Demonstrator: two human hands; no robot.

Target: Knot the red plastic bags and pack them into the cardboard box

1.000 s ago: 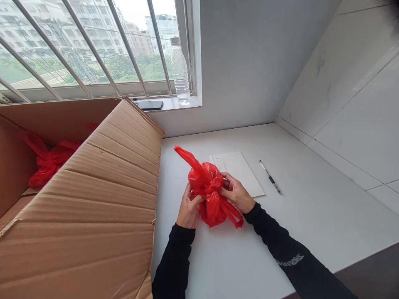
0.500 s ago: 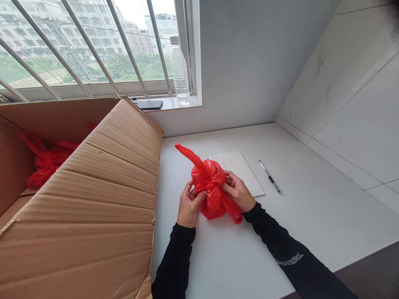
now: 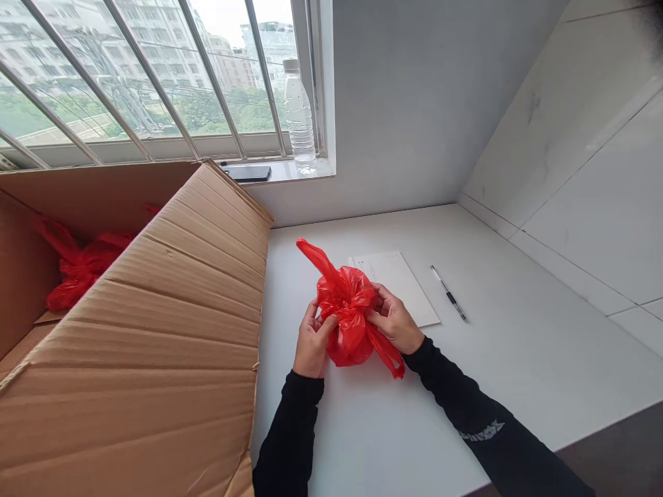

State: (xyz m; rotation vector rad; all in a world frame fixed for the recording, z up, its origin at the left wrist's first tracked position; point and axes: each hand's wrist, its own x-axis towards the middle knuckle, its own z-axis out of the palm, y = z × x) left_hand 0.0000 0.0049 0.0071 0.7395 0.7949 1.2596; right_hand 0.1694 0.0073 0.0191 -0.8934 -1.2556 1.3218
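Note:
A red plastic bag (image 3: 351,324), tied in a knot at its middle, is between my two hands above the white table (image 3: 373,442). My left hand (image 3: 312,343) grips its left side, thumb on top near the knot. On the right side my right hand (image 3: 396,321) holds it, with the thumb pressed beside the knot. One handle loop sticks out to the upper left and the other hangs to the lower right. What the bag contains is hidden. Behind it lies a white sheet of paper (image 3: 414,293) with writing, partly covered by the bag and my right hand.
A large open cardboard box (image 3: 170,359) stands at the left, with red plastic bags (image 3: 85,266) inside. A black-and-clear pen (image 3: 448,293) lies right of the paper. On the windowsill are a phone (image 3: 248,173) and a clear bottle (image 3: 299,124).
The bag has shifted and turned slightly in my hands; its upper handle has moved a little to the right. Both hands keep their hold in nearly the same place.

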